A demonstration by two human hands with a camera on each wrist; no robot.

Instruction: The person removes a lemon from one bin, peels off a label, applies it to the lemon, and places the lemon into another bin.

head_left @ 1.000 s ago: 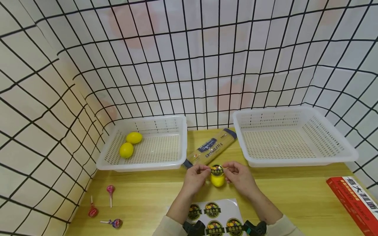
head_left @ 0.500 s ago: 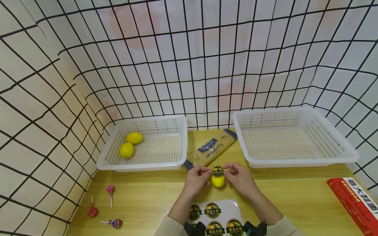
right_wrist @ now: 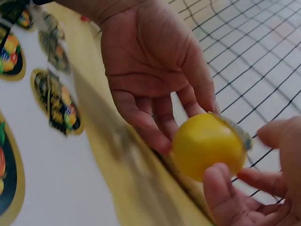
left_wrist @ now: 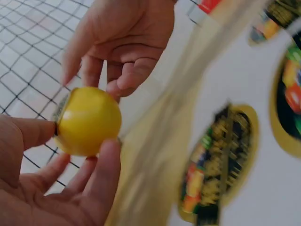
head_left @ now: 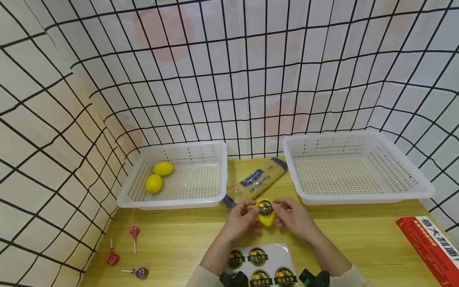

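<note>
Resting toward the near left of the table (head_left: pixel 179 233) are three lollipops: a red one (head_left: pixel 112 259) with its stick pointing away from the person, a pink one (head_left: pixel 134 230) whose stick points back, and a purple one (head_left: pixel 142 272) lying crosswise. Behind them, the left basket (head_left: pixel 193 179) (white, with slotted walls) holds two yellow lemons (head_left: pixel 153 183) close together at its left end. A spaghetti packet (head_left: pixel 251 187) lies slanted between this basket and its neighbour. In front of the packet, the left hand (head_left: pixel 241 219) holds a third lemon (head_left: pixel 267 220) in bent fingers and thumb, one digit at the edge of the round sticker (head_left: pixel 265 207) on the fruit. Nearer the person lies a sheet of stickers (head_left: pixel 277 251), partly covered by the left forearm and wrist gear. On the lemon's other side is the right hand (head_left: pixel 292 217), half spread with loosely bent fingers; its thumb stands just off the fruit, and whether its other fingertips touch it I cannot tell. Farther right sits the right basket (head_left: pixel 337 175), also white, and at the far right edge a red box (head_left: pixel 423 247) marked tomato sauce.
</note>
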